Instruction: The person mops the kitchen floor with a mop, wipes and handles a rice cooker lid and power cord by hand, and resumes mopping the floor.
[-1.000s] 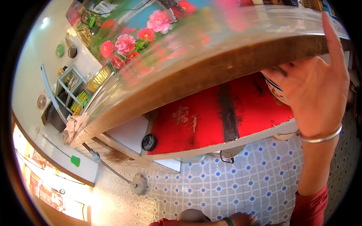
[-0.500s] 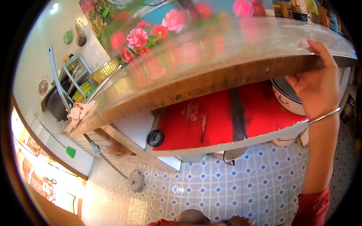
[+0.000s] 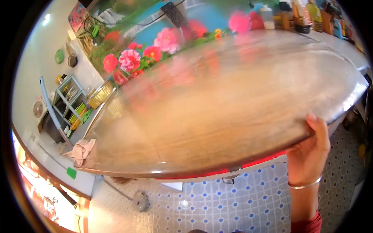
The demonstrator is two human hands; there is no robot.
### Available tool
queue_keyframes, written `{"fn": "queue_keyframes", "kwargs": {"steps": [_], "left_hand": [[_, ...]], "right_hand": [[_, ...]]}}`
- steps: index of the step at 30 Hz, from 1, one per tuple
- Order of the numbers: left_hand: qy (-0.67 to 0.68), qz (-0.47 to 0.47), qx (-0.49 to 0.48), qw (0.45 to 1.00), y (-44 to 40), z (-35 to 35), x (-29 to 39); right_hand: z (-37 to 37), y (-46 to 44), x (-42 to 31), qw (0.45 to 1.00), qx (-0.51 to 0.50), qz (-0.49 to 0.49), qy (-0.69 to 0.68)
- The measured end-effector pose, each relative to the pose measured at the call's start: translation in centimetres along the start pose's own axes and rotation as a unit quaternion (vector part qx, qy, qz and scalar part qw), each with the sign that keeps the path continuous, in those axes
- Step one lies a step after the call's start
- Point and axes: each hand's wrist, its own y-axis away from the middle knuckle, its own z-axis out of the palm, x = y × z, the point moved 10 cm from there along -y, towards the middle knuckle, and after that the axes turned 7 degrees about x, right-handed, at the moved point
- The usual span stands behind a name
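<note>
A large wooden tabletop [image 3: 202, 116] with a glossy, clear-looking covering spreads across the middle of the head view. My right hand [image 3: 309, 159] is closed on its near right edge, thumb on top and fingers curled at the side and underneath. A metal bangle [image 3: 305, 185] circles that wrist. A crumpled pinkish cloth [image 3: 82, 150] lies at the tabletop's left end. Just a thin red strip [image 3: 252, 160] of the shelf below shows under the near edge. My left hand is out of view.
Bottles and jars [image 3: 311, 17] line the back right counter. A flower-patterned backsplash [image 3: 155, 42] stands behind the tabletop. At left are a golden basin [image 3: 100, 95] and a rack [image 3: 70, 95]. A long-handled round brush [image 3: 140, 201] rests near the tiled floor [image 3: 217, 202].
The tabletop's near edge and my right hand on it sit lower in view, and the top surface shows more. The red shelf and bowl beneath are now mostly covered. My left hand has left view.
</note>
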Motion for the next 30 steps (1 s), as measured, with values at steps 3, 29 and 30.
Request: {"fn": "queue_keyframes", "kwargs": {"steps": [3, 29, 30], "left_hand": [[0.076, 0.023, 0.020, 0.997, -0.3, 0.1, 1.1], [0.597, -0.413, 0.399, 0.560, 39.8, -3.9, 1.9], [0.604, -0.434, 0.400, 0.535, 42.3, -3.3, 2.2]], "right_hand": [[-2.2, -0.3, -0.2, 0.997, 0.067, -0.023, -0.012], [-5.2, -2.4, 2.8, 0.950, 0.034, 0.206, 0.232], [-8.6, -3.4, 3.8, 0.948, 0.045, 0.243, 0.202]]}}
